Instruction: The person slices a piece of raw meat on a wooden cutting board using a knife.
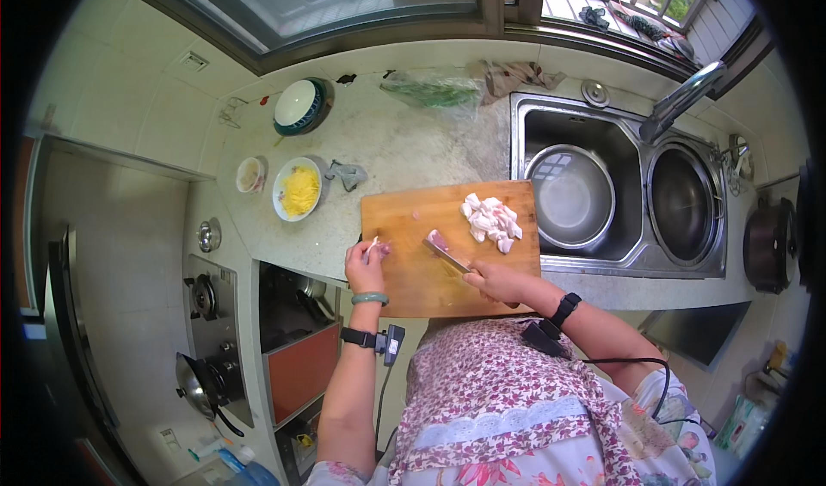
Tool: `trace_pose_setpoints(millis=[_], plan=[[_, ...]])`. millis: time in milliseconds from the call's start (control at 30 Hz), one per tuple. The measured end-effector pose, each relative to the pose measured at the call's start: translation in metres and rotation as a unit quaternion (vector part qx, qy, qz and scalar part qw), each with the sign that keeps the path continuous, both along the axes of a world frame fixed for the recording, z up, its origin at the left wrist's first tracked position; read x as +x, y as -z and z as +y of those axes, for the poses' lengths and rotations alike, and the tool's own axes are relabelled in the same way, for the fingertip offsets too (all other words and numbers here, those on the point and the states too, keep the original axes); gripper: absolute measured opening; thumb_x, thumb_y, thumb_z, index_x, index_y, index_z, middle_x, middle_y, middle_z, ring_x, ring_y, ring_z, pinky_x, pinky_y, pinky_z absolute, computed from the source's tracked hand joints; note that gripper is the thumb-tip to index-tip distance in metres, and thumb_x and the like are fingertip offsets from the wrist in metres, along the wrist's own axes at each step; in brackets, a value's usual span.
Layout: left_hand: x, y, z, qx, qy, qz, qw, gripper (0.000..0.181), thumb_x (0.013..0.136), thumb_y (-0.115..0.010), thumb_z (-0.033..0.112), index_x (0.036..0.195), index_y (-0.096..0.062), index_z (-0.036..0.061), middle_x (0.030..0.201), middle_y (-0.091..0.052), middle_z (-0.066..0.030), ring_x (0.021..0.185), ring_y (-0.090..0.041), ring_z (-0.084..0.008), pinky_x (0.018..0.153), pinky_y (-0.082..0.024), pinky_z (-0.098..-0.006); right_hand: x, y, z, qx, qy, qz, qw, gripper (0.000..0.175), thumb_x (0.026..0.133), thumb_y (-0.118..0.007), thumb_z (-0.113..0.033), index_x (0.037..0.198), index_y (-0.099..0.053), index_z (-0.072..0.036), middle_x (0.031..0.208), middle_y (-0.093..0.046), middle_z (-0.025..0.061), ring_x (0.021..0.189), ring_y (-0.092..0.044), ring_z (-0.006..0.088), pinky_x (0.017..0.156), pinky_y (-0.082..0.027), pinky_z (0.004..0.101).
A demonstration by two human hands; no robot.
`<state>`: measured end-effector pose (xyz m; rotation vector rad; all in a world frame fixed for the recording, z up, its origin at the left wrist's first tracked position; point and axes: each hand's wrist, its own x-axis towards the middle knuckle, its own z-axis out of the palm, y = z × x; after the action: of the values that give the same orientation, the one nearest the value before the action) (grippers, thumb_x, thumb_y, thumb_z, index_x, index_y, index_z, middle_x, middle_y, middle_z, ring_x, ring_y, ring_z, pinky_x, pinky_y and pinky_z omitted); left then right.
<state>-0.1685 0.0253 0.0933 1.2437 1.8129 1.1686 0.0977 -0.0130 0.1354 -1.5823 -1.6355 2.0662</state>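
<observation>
My left hand [365, 268] is closed around a small piece of raw meat [382, 249] at the left edge of a wooden cutting board [413, 292]. Gripped by its handle in my right hand [495, 281] is a knife [448, 257], whose blade points up and left across the board. Another piece of raw meat [438, 239] lies on the board beside the blade tip. A pile of pale, whitish-pink chunks [492, 220] rests at the board's upper right. The knife's handle is mostly hidden by my fingers.
Left of the board stand a bowl of yellow shreds [301, 190], a small container [250, 175] and a crumpled bag [347, 174]. Stacked bowls [297, 106] and bagged greens [439, 92] sit at the back. On the right, a double sink [635, 268] holds a metal basin [571, 196].
</observation>
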Motion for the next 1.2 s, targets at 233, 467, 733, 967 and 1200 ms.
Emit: trace_pose_setpoints(millis=[233,467,733,967,1200], plan=[[0.028,0.011,0.002,-0.090,0.029,0.127,0.987,0.017,0.080,-0.060,0.019,0.084,-0.052,0.0039,0.081,-0.055,-0.0154,0.069,-0.058,-0.0275,0.062,-0.045,-0.0391,0.024,-0.030,-0.018,-0.086,0.094,0.064,0.990,0.030,0.093,-0.041,-0.035,0.098,-0.048,-0.006,0.061,-0.047,0.0005,0.046,-0.044,0.0092,0.036,-0.035,0.0258],[0.090,0.032,-0.010,-0.136,0.056,0.222,0.964,0.031,0.074,-0.065,0.031,0.080,-0.051,0.0042,0.082,-0.056,-0.0157,0.072,-0.054,-0.0323,0.065,-0.044,-0.0413,0.041,-0.008,-0.042,-0.067,0.178,0.077,0.979,0.025,0.094,-0.041,-0.032,0.091,-0.046,-0.007,0.063,-0.049,0.0003,0.048,-0.046,0.0078,0.036,-0.035,0.0227],[0.075,0.049,-0.016,0.052,0.206,0.282,0.936,0.015,0.070,-0.059,0.003,0.083,-0.053,0.0051,0.088,-0.052,-0.0149,0.077,-0.050,-0.0355,0.069,-0.045,-0.0430,0.048,-0.003,-0.050,-0.072,0.208,0.076,0.973,0.027,0.094,-0.042,-0.033,0.088,-0.047,-0.006,0.061,-0.049,0.0006,0.048,-0.046,0.0085,0.040,-0.037,0.0231],[0.070,0.044,-0.034,-0.027,0.207,0.094,0.973,0.020,0.077,-0.062,0.004,0.096,-0.057,0.0046,0.090,-0.052,-0.0100,0.075,-0.053,-0.0219,0.065,-0.045,-0.0286,0.044,-0.021,-0.044,-0.075,0.149,0.033,0.986,0.034,0.093,-0.044,-0.034,0.104,-0.050,-0.003,0.064,-0.050,0.0040,0.054,-0.049,0.0104,0.049,-0.042,0.0254],[0.078,0.084,-0.043,-0.065,0.118,0.083,0.987,0.021,0.076,-0.060,0.003,0.097,-0.055,0.0004,0.093,-0.053,-0.0126,0.085,-0.054,-0.0255,0.076,-0.044,-0.0326,0.027,0.004,-0.050,0.142,0.058,-0.001,0.988,0.042,0.090,-0.046,-0.034,0.120,-0.045,-0.005,0.094,-0.060,0.0226,0.084,-0.058,0.0401,0.074,-0.045,0.0440]])
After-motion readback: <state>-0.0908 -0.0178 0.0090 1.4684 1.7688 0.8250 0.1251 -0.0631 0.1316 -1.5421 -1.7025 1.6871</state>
